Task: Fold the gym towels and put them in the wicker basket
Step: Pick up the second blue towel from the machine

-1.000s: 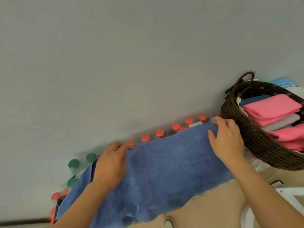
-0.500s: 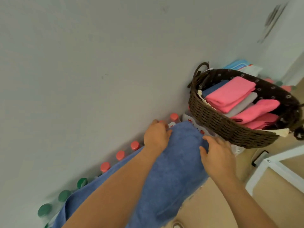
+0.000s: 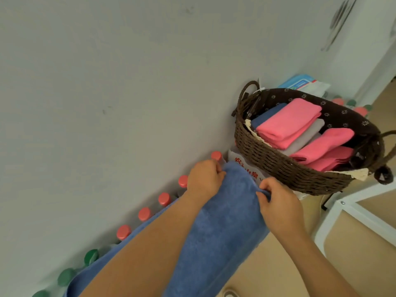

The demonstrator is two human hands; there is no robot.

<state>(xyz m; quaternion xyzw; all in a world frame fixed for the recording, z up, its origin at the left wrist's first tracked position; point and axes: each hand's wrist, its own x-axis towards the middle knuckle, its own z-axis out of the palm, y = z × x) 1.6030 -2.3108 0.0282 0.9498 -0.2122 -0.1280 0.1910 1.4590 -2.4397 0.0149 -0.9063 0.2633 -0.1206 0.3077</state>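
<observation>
A blue gym towel (image 3: 220,228) lies stretched from the lower left toward the basket. My left hand (image 3: 204,179) grips its far end on the wall side. My right hand (image 3: 278,202) pinches the same end on the near side. The dark wicker basket (image 3: 287,166) stands just beyond both hands, to the right. Folded pink towels (image 3: 289,123), a grey one and a dark blue one lie inside it.
A row of bottles with red caps (image 3: 164,199) and green caps (image 3: 91,256) lines the grey wall (image 3: 128,82). A white printed box (image 3: 244,168) sits under the basket. A white frame (image 3: 351,213) stands at right; a blue-and-white packet (image 3: 304,83) lies behind the basket.
My left hand has swept from the towel's left end to its right end, next to my right hand. The view has swung right, bringing the whole basket in.
</observation>
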